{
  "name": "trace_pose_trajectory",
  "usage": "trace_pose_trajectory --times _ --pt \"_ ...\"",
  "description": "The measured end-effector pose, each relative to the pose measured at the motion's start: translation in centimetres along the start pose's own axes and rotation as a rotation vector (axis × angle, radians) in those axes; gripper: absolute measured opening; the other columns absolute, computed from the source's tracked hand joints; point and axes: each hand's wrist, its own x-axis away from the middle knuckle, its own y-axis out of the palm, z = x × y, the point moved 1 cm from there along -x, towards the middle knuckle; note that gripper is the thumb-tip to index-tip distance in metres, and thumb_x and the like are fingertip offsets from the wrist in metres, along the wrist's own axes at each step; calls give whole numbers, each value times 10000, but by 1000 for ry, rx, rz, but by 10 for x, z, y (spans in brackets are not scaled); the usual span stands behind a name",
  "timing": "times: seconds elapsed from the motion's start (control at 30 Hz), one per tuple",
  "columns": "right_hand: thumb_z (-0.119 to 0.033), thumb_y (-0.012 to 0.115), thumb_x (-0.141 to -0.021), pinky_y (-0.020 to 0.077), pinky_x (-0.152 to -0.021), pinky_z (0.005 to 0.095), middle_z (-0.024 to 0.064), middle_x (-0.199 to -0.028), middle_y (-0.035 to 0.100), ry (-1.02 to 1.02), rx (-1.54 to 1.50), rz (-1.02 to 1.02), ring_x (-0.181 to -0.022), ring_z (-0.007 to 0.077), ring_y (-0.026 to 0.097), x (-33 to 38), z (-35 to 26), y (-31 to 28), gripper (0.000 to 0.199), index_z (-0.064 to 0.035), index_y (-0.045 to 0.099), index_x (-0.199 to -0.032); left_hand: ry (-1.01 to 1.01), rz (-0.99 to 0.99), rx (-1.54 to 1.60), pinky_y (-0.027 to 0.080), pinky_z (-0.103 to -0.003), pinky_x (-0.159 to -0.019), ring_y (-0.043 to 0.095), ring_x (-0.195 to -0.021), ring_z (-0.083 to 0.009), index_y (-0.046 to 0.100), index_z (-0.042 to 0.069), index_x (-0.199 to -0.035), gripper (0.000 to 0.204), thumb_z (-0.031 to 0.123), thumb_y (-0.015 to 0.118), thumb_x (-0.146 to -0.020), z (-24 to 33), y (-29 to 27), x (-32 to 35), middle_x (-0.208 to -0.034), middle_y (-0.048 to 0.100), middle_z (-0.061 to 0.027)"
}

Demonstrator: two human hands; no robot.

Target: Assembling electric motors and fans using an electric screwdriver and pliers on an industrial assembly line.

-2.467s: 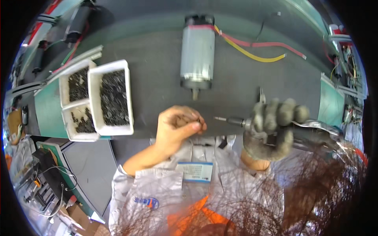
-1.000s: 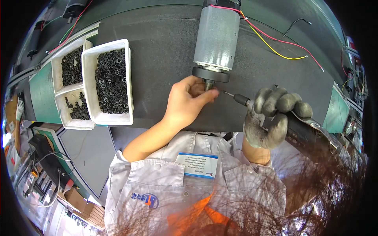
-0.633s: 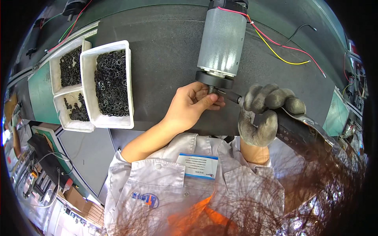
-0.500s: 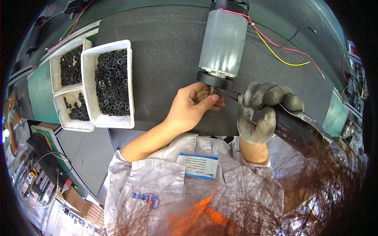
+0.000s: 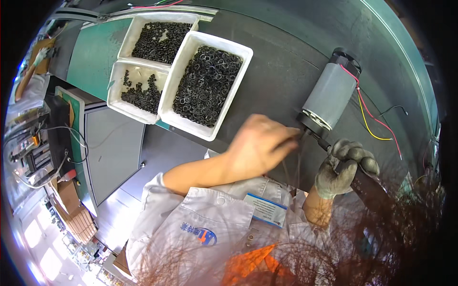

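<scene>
A grey cylindrical electric motor (image 5: pixel 328 97) lies tilted on the dark bench, its black disc (image 5: pixel 312 125) toward me. My right hand (image 5: pixel 342 169), in a grey glove, is wrapped round a black tool with a long body (image 5: pixel 369 190); in it the metal lever seen earlier is mostly hidden. The tool's thin dark tip (image 5: pixel 324 144) reaches close to the shaft below the disc; whether they touch I cannot tell. My bare left hand (image 5: pixel 260 145) is just left of the disc, smeared by motion, so its fingers and anything in them cannot be made out.
To the left, a large white bin (image 5: pixel 164 102) holds many black rings. Beside it, two smaller white bins (image 5: pixel 123 57) (image 5: pixel 113 90) hold small black parts. Red and yellow wires (image 5: pixel 377 136) trail right of the motor. Another person's gloved hand (image 5: pixel 42 56) shows at the far left.
The view has swung, so bins and motor sit further right in it. My left hand has let go of the shaft and moved left of it; my right hand still grips the tool.
</scene>
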Motion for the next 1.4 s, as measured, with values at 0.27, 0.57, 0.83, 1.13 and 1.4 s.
trace_pose_trajectory --times 0.27,0.57,0.83,1.13,1.4 --pt "-11 737 -902 546 -586 397 88 -906 629 43 -38 85 -704 221 607 -5 -5 9 333 -128 565 -1161 -283 150 -443 558 -405 -823 707 -902 -343 782 48 -970 138 83 767 -838 -60 -96 3 -950 727 -132" --pt "-37 612 -973 544 -708 374 111 -1076 639 17 42 44 -844 202 616 -5 -22 18 334 -101 519 -1288 -201 112 -451 543 -455 -826 676 -894 -375 767 31 -895 78 62 742 -828 -62 -95 -8 -918 701 -147" --pt "-136 666 -995 532 -888 335 154 -1213 658 348 453 312 -1000 192 653 1 -33 -42 418 46 517 -1341 -354 341 -214 548 -431 -767 693 -833 -377 750 23 -959 104 84 749 -874 -57 -101 -4 -880 720 -161" --pt "-295 791 -854 407 -1141 495 276 -1445 521 440 1673 -86 -1357 455 477 70 -58 -146 732 16 493 -1447 -377 136 -541 555 -442 -731 697 -790 -392 751 6 -971 113 85 738 -893 -46 -113 -4 -867 717 -198" --pt "-221 656 -973 481 -1000 501 260 -1224 623 419 1786 -43 -1118 437 597 83 -57 -171 439 47 585 -1313 -265 210 -585 550 -412 -745 698 -818 -330 672 -15 -1034 91 46 640 -975 -30 -108 -9 -926 704 -175"
